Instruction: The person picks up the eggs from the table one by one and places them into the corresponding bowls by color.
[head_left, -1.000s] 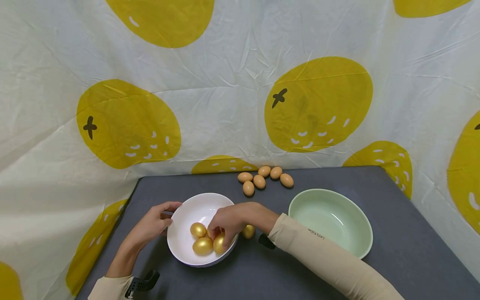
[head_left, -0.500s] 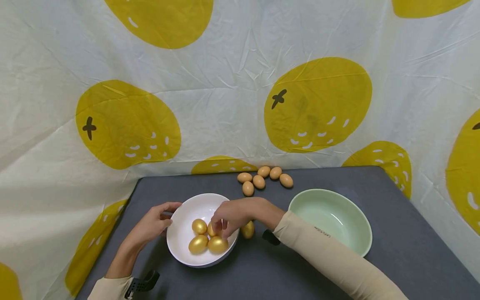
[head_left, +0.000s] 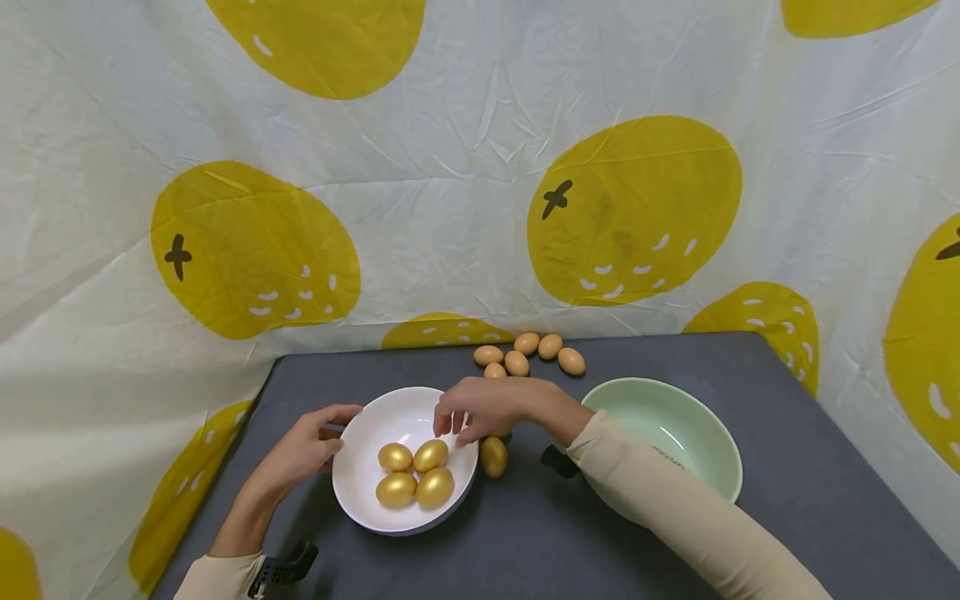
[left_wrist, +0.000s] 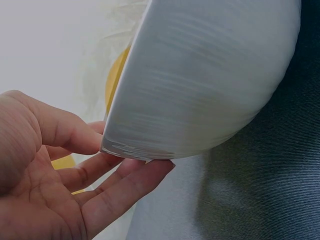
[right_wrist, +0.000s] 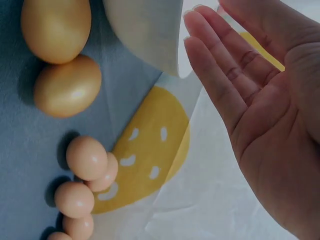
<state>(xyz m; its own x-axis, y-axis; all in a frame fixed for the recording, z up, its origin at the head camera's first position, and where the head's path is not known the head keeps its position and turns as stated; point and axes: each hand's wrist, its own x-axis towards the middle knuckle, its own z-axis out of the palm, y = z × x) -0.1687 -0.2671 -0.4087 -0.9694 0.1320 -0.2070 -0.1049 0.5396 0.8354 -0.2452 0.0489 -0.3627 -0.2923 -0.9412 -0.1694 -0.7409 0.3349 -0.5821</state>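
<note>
A white bowl (head_left: 360, 475) stands at the left of the table with several golden eggs (head_left: 396, 490) inside. My left hand (head_left: 303, 450) holds the bowl's left side; in the left wrist view its thumb is at the rim and its fingertips lie on the outer wall. Over the right rim is my right hand (head_left: 483, 407), its fingers loosely bent and nothing in them. On the table just right of the bowl lies a golden egg (head_left: 493, 457); the right wrist view shows it touching a second golden egg (right_wrist: 67, 86), mostly hidden under the hand in the head view.
Several brown eggs (head_left: 517, 363) lie near the table's back edge. A light green oval bowl (head_left: 697, 417) stands at the right, partly covered by the right sleeve (head_left: 675, 492). Behind the grey table (head_left: 525, 550) hangs a white cloth (head_left: 450, 233) printed with yellow fruit.
My right hand has let go of a golden egg in the white bowl and risen up and right to the rim. Golden eggs inside have rolled into a cluster. The left hand stays put.
</note>
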